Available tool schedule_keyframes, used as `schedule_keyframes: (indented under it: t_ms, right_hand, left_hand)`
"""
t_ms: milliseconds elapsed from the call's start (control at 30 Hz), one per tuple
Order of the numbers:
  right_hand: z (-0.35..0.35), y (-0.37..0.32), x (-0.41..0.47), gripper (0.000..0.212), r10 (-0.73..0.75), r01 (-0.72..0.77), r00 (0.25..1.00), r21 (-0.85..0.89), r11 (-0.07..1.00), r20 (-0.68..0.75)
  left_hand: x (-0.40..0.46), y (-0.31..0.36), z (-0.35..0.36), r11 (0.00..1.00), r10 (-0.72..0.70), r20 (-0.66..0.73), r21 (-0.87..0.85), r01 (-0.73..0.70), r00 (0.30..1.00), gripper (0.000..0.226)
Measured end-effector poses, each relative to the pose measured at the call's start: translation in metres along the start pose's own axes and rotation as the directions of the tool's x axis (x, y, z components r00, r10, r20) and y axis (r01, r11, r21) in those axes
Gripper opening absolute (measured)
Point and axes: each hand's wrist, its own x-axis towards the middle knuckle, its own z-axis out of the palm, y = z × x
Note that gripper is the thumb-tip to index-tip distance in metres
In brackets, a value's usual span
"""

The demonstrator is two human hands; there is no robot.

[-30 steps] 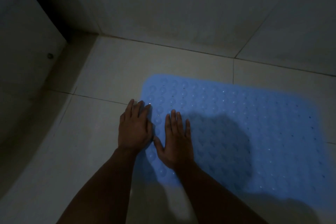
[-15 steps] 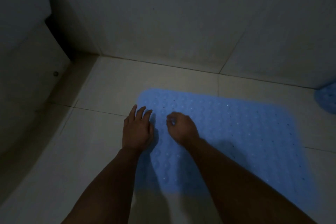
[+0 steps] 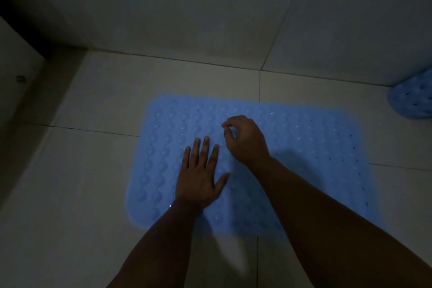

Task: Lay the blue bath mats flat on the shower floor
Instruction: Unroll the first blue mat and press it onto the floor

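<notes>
Fingers (image 3: 204, 147) of the left hand (image 3: 198, 182) lie straight and spread on the blue bath mat (image 3: 304, 159), likely to press it flat onto the floor (image 3: 93, 182), while the right hand (image 3: 245, 140) curls above the mat, maybe pinching nothing.

My view: blue mat (image 3: 304, 147) rubbery-looking, bumpy, dotted with holes; floor tiles (image 3: 117, 91) smooth, pale, faint sheen.

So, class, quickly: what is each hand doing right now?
Left hand: open, fingers straight, flat on the blue bath mat.
Right hand: fingers curled over the mat; whether it pinches anything cannot be told.
</notes>
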Motion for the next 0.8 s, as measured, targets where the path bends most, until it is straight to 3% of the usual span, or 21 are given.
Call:
schedule_keyframes:
  t_ms: [100,333,467,567,667,733,800]
  right_hand:
    - [0.004,0.012,0.003,0.017,-0.077,0.077,0.997,-0.036,0.996,-0.020]
    - [0.008,0.016,0.006,0.022,-0.064,0.064,0.998,-0.017,0.998,0.005]
    - [0.002,0.012,-0.009,0.024,-0.023,0.027,0.996,-0.049,0.998,0.087]
    - [-0.016,-0.002,0.000,0.030,0.108,-0.090,0.981,-0.110,0.990,0.164]
    - [-0.030,-0.017,0.007,0.028,0.254,-0.206,0.940,-0.214,0.955,0.229]
    - [-0.025,-0.022,-0.001,0.033,0.235,-0.153,0.937,-0.300,0.942,0.259]
    - [-0.009,-0.018,-0.024,0.041,0.153,-0.066,0.962,-0.351,0.934,0.227]
  left_hand:
    - [0.000,0.002,-0.002,1.000,-0.003,-0.018,-0.008,0.003,1.000,0.081]
    - [0.001,0.002,-0.004,1.000,0.000,0.004,0.007,0.000,1.000,0.089]
    - [0.005,0.003,-0.016,1.000,-0.010,0.151,-0.027,0.015,0.988,0.107]
    - [0.018,0.000,-0.042,0.986,-0.013,0.301,-0.157,0.063,0.954,0.093]
    - [0.028,-0.013,-0.066,0.976,-0.066,0.037,-0.205,0.072,0.997,0.064]
    - [0.032,-0.021,-0.064,0.988,-0.064,-0.077,-0.143,0.052,0.995,0.053]
    - [0.030,-0.023,-0.058,0.991,-0.088,-0.100,-0.113,0.077,0.991,0.046]
